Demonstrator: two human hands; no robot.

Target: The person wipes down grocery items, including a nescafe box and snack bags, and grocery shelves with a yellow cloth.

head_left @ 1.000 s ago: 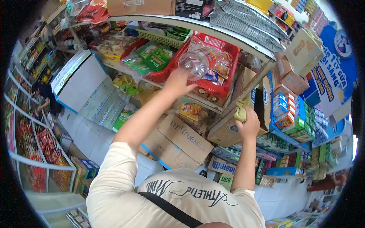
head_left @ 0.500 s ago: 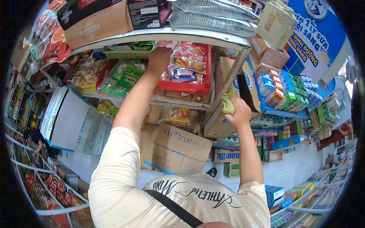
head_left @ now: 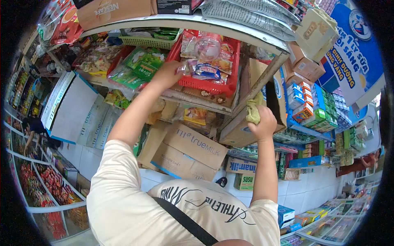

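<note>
My left hand (head_left: 167, 74) is at the left side of a red plastic basket (head_left: 213, 88) on the shelf. Its fingers are curled at the rim, against a small clear packet (head_left: 188, 68); whether they grip the packet or the rim is hidden. Several plastic-wrapped food packets (head_left: 211, 67) lie in the basket. To the right, my right hand (head_left: 264, 124) is closed around a crumpled yellow-green cloth (head_left: 253, 112), beside the shelf's upright post (head_left: 262, 78). Green packets (head_left: 143, 65) lie just left of my left hand.
A green basket (head_left: 147, 41) stands behind the green packets. Silver bags (head_left: 250, 22) lie on the top shelf above. Below are cardboard boxes (head_left: 191, 149); an open carton (head_left: 246, 131) is by the right post. Milk cartons (head_left: 314, 108) fill a rack at right. Another person (head_left: 35, 129) is at far left.
My left hand has come from the back of the red basket down to its left side, nearer me. My right hand keeps the cloth by the post. The view has shifted slightly.
</note>
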